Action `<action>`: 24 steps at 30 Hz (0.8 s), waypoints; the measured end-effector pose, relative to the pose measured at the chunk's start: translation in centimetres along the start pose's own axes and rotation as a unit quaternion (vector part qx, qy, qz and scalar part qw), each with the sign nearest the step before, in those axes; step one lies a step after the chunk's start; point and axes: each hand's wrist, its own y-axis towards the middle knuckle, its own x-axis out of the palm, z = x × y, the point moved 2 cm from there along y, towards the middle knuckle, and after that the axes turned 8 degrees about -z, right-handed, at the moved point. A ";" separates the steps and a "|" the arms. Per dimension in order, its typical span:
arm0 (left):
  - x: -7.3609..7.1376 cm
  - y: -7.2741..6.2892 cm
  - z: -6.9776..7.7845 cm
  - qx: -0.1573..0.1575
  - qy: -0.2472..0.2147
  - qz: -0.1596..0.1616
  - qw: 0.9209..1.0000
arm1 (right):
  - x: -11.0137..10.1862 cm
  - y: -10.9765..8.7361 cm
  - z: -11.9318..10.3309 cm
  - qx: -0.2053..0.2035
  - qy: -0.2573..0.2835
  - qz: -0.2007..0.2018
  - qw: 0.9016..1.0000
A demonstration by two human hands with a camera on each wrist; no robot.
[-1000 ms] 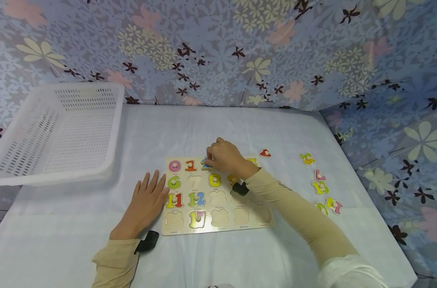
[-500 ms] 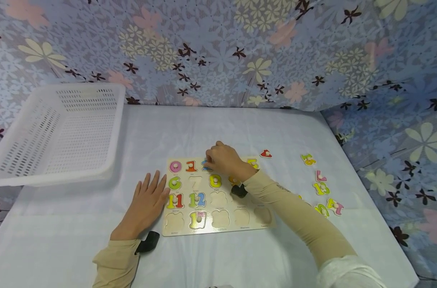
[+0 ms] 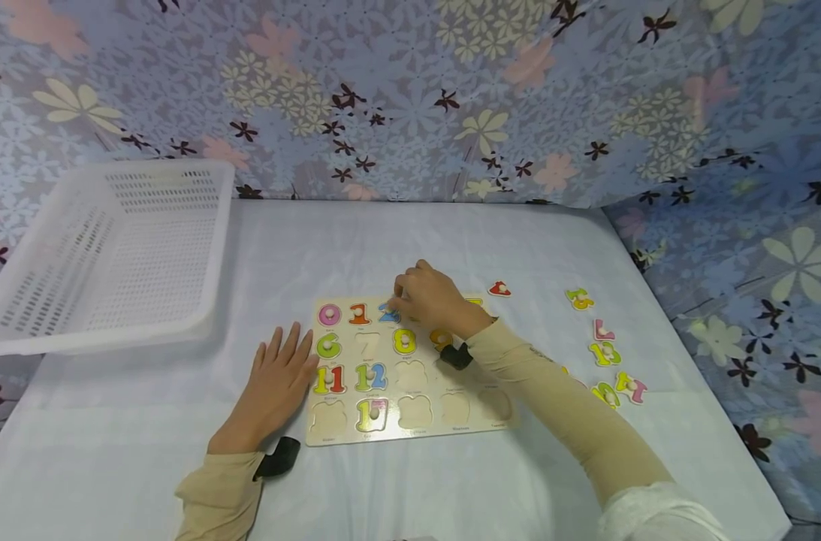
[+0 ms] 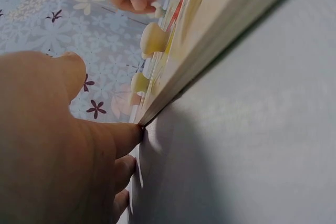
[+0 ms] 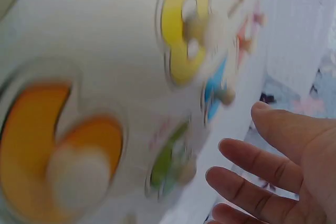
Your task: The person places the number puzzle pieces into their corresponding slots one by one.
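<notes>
Left hand [image 3: 275,383], near left: I saw fingers straight, touching the left edge of the number board [image 3: 432,388]. Farther, the right hand [image 3: 430,297] had relaxed fingers near the far-row blue 2 [image 3: 386,314]. White basket [image 3: 113,342] stood far left.

Top-row yellow piece [image 3: 475,300] part-hidden behind right hand [image 3: 429,297], orange number [image 5: 26,150] blurred in right wrist view, captions [image 3: 497,426] too small to read

Head: high, well back, facing forward and down over board [image 3: 412,373]
Left wrist: low, very near, looking along board's edge
Right wrist: close, across board's face
Wrists share: board, right hand [image 3: 429,299]
</notes>
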 end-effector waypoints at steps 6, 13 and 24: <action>0.0 -0.1 0.0 0.000 0.003 -0.002 1.000 | -1.0 -1.6 3.1 0.038 0.001 0.020 0.999; -0.1 -0.1 0.2 -0.001 0.003 -0.005 1.000 | -2.0 -4.1 8.0 0.085 -0.008 0.039 0.996; -0.1 -0.3 0.2 0.003 -0.004 0.006 1.000 | -2.5 -7.7 13.6 0.172 0.008 0.009 0.985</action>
